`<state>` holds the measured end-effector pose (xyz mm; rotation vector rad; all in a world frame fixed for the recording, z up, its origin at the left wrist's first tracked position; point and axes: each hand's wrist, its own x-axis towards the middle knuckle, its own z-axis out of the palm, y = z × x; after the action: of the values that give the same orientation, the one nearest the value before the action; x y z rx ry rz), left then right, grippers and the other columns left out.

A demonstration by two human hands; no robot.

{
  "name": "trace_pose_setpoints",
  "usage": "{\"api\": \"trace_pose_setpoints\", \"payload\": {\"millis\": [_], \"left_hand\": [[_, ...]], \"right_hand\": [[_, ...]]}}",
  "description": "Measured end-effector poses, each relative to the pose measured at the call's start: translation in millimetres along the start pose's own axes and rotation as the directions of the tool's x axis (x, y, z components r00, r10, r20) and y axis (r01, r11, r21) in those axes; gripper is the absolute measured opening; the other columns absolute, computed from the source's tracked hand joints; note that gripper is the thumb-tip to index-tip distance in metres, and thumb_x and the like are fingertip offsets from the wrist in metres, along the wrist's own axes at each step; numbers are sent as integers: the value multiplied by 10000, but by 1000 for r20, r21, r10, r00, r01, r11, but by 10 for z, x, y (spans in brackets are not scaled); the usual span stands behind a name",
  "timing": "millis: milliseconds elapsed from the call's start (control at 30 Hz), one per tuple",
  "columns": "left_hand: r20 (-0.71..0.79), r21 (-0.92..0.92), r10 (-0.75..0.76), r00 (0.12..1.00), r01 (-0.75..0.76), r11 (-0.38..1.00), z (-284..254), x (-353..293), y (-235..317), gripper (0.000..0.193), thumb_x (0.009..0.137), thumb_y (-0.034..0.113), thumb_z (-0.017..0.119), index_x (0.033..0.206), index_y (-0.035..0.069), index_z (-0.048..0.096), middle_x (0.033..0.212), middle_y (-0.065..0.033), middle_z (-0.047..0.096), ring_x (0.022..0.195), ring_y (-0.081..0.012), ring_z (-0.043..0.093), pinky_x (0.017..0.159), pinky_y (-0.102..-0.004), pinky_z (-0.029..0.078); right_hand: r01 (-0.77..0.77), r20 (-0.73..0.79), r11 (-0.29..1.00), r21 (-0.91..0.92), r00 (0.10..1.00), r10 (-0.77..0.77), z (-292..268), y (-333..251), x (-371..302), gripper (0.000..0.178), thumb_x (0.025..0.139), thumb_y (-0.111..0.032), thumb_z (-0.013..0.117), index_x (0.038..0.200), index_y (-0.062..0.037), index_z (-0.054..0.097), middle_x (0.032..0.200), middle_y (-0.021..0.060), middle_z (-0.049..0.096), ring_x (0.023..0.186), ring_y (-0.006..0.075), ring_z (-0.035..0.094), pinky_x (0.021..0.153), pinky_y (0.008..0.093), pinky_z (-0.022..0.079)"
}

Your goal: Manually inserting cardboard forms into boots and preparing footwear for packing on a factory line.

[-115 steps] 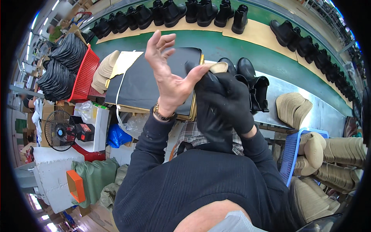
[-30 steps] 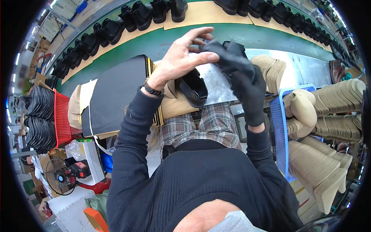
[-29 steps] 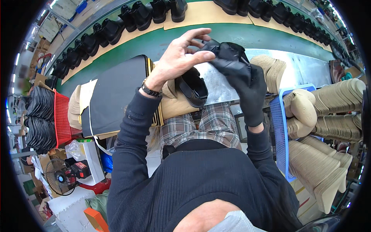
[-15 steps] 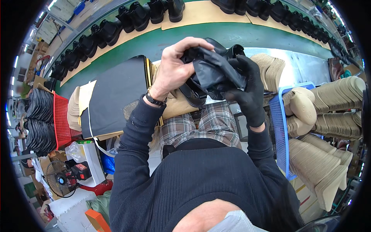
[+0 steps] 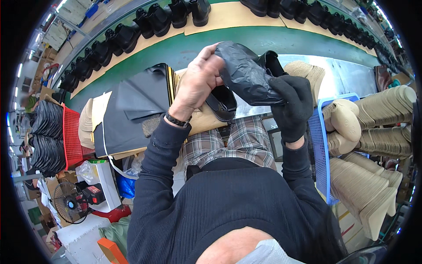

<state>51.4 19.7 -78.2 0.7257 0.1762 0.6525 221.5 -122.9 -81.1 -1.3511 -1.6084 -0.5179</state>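
My gloved right hand [image 5: 292, 103] is closed on the lower right edge of a crinkled black plastic cover [image 5: 246, 72], pulled over a rounded form that I cannot see. My bare left hand [image 5: 200, 77], a black band on its wrist, is at the cover's left end, fingers stretched and slightly blurred. Behind the cover and the glove shows the opening of a black shoe [image 5: 273, 64]. Another black shoe [image 5: 223, 103] stands below the cover, on the bench edge above my lap. A blurred dark grey sheet [image 5: 143, 94] is over the black sheet stack [image 5: 118, 127] to my left.
Rows of black shoes [image 5: 156, 20] line the far green bench [image 5: 176, 42]. At right, a blue basket [image 5: 323, 149] holds beige insole-shaped stacks [image 5: 358, 185]; another beige stack [image 5: 305, 77] stands nearer. A red basket [image 5: 72, 136] and a fan [image 5: 68, 202] are at left.
The crumpled black plastic is now drawn smooth over the rounded form. My left fingers have loosened from their pinch, and the blurred grey sheet has appeared over the stack.
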Motion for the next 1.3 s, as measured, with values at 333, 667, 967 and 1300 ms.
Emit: {"api": "trace_pose_setpoints", "payload": {"millis": [333,667,967,1300], "left_hand": [[83,296,267,960,-280,913,-144,10,-35,621,806,-3,680,1349,21,380,1152,-61,569,916,-84,587,781,-207,508],[178,376,370,912,-411,830,-187,167,-61,574,817,47,687,1315,15,403,1232,-127,537,1068,-177,567,943,-306,471],[101,535,141,985,-173,827,-77,511,20,550,845,203,694,1276,0,421,1134,-178,602,983,-206,629,828,-294,545],[27,671,129,991,-113,733,16,744,-152,496,787,343,753,1091,4,556,903,-37,651,698,-49,576,564,-179,450]], "right_hand": [[-290,240,876,386,948,208,153,-28,-49,1025,578,-252,886,1387,-25,299,1336,172,450,1218,298,479,1001,377,410],[-185,62,926,329,983,175,283,1,-33,555,693,-89,786,1188,-6,548,1173,156,576,1044,275,589,883,360,474],[-456,468,-201,867,603,646,249,197,-43,495,948,-352,520,1276,12,457,1187,110,565,1081,189,564,933,310,451],[-544,174,538,644,789,590,284,613,-191,333,899,-156,583,1170,34,538,1102,113,605,1015,209,595,897,306,478]]}}
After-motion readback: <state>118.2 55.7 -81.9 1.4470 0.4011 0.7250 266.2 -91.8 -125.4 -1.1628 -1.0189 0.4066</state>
